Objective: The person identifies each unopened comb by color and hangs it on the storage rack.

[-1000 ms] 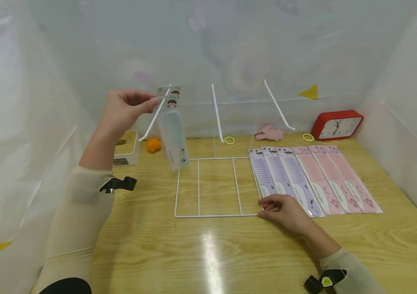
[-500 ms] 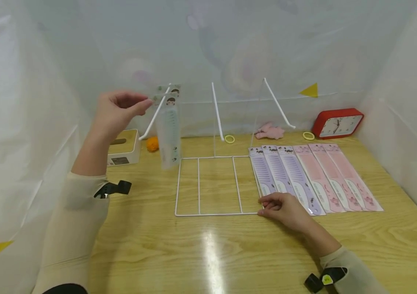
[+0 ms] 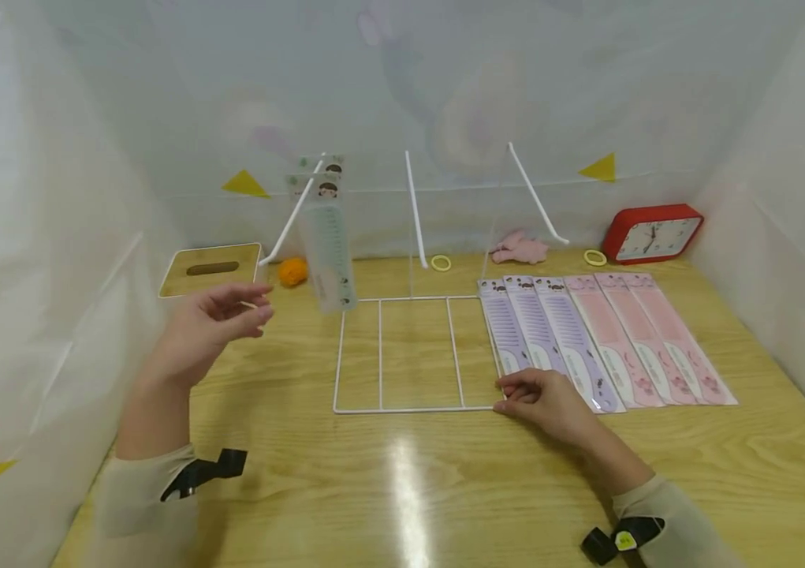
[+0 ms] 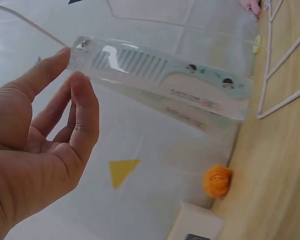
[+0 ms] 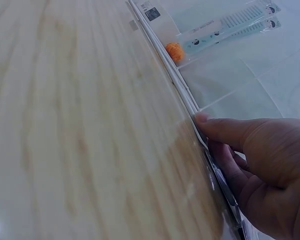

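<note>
Two packaged pale-green combs (image 3: 331, 244) hang one behind the other on the left hook of the white wire display rack (image 3: 398, 411). My left hand (image 3: 206, 331) is held in the air to the lower left of them, fingers loosely bent with nothing between them. In the left wrist view, its thumb and fingertips overlap the top end of the front comb pack (image 4: 175, 80). My right hand (image 3: 547, 406) pinches the front right corner of the rack's base between thumb and fingers. Right beside it lie three purple comb packs (image 3: 565, 331), then three pink comb packs (image 3: 657, 339).
A tissue box (image 3: 185, 282) and an orange ball (image 3: 293, 271) stand at the back left. Along the back lie yellow rings (image 3: 441, 263) and a pink soft toy (image 3: 519, 248), with a red clock (image 3: 654, 234) at the right. The rack's middle hook (image 3: 416, 209) and right hook (image 3: 538, 197) are bare.
My left hand has let go of the front green comb pack and moved down and left, away from the hook. The pack now hangs free. The right hand stays on the rack corner.
</note>
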### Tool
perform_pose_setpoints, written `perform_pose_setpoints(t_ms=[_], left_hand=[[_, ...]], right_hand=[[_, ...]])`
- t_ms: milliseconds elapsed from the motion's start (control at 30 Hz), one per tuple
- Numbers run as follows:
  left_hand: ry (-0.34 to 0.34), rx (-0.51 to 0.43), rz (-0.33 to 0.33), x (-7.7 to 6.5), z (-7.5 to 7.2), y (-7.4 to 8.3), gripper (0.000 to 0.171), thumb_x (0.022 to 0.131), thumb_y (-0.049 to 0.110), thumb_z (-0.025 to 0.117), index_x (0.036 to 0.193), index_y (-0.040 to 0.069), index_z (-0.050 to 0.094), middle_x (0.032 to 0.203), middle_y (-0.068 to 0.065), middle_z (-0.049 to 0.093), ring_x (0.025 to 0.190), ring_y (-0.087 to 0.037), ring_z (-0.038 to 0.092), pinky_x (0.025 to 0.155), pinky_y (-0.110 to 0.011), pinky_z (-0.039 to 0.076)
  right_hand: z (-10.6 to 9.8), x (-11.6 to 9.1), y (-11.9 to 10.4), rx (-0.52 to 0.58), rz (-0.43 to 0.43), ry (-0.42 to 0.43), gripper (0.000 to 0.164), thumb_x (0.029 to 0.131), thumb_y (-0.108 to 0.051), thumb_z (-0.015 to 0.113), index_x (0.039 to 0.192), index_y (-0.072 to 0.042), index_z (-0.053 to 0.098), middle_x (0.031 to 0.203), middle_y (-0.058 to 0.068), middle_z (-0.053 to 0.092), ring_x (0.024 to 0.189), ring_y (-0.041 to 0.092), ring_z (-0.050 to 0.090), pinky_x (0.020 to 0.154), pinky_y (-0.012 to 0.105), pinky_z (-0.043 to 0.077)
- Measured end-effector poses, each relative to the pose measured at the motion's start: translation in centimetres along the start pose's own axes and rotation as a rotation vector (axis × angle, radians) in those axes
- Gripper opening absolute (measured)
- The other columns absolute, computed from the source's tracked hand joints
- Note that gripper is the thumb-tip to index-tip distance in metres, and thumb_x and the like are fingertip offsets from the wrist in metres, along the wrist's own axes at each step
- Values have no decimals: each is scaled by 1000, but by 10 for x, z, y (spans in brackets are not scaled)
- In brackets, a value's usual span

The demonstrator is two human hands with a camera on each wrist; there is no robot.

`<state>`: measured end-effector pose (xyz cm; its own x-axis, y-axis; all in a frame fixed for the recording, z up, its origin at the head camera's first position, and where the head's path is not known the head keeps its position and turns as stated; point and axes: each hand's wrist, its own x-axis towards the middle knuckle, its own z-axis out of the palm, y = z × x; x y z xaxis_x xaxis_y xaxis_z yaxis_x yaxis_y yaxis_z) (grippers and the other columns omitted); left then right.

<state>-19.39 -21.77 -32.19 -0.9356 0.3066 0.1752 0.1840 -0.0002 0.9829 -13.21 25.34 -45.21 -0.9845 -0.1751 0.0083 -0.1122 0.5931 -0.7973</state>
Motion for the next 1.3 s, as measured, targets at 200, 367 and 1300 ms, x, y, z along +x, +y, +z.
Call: perform_pose_setpoints(t_ms=[200,367,1300], left_hand=[[-89,123,-204,-15,16,-48,42,89,7,75,129,6,65,119,6,65,95,-10,68,85,-23,58],[-108,132,-312,-15,26,-80,56,86,8,78,135,-6,55,133,-19,58,101,-14,67,87,-25,58],[-202,137,-295,-16,52,-125,52,80,-3,80,129,-7,61,120,-26,65,97,-17,66,83,-25,59]], right_hand=[[0,-2,-5,-17,7,-2,34,82,-22,83,109,-4,74,91,4,72,77,5,65,68,21,57],[1,0,-6,-8,-16,12,32,82,-21,84,108,-4,75,91,5,73,76,4,65,68,21,57],[-57,102,3,-124,-50,-99,39,88,-18,79,122,-2,70,104,16,73,84,12,68,68,19,55]])
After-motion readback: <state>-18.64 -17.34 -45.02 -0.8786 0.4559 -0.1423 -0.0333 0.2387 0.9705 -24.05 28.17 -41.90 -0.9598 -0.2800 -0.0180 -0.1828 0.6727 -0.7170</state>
